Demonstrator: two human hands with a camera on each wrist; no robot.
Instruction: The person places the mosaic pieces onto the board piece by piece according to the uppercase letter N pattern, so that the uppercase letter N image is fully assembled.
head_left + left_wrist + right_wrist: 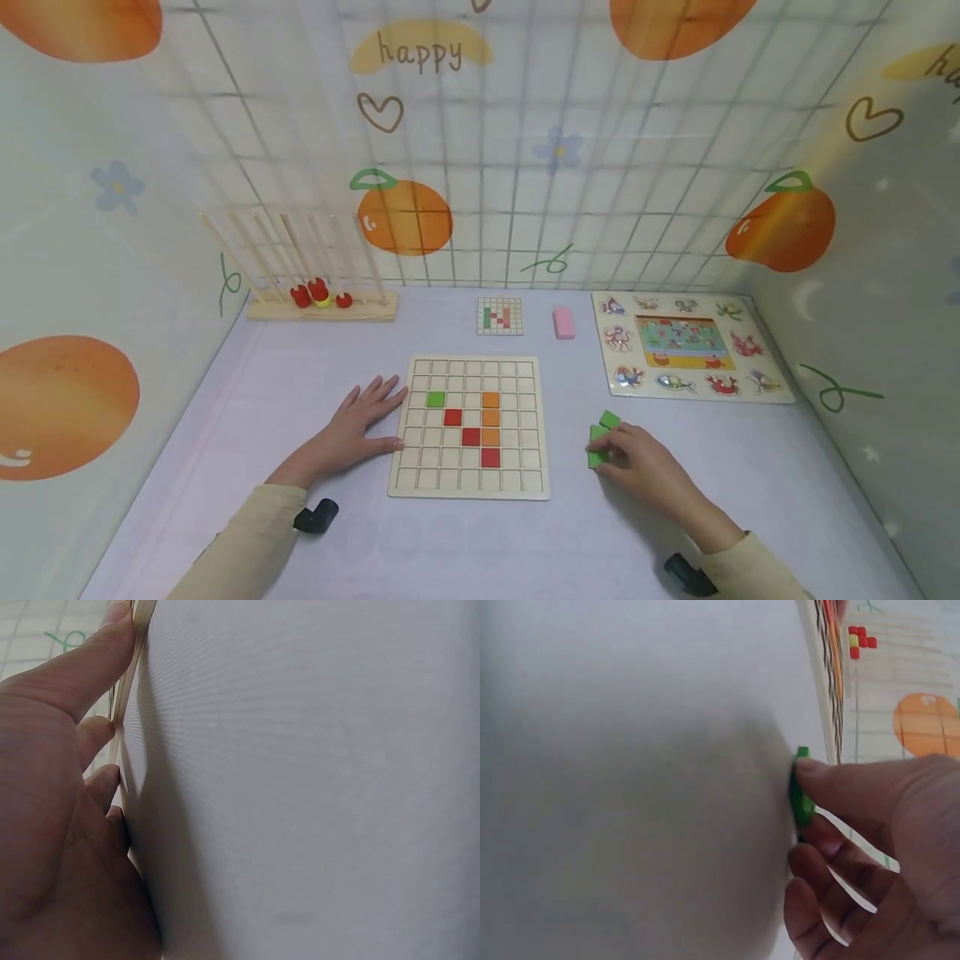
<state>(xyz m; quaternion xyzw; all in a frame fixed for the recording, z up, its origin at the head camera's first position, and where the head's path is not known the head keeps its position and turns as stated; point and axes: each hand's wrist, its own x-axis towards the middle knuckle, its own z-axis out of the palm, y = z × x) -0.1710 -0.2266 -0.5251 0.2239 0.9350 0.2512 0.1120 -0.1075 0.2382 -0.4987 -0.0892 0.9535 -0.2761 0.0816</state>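
Note:
A square wooden grid board lies in the middle of the table in the head view. On it are one green tile, red tiles in a diagonal and a column of orange tiles. My left hand has its fingers spread, the tips touching the board's left edge. Right of the board, my right hand pinches a green tile between thumb and forefinger, low at the table. Another green tile lies just beyond its fingertips, which partly hide the green pieces there.
Behind the board lie a small pattern card and a pink block. A wooden peg rack with red and yellow beads stands back left. A sea-animal puzzle board lies back right. A printed curtain borders the table.

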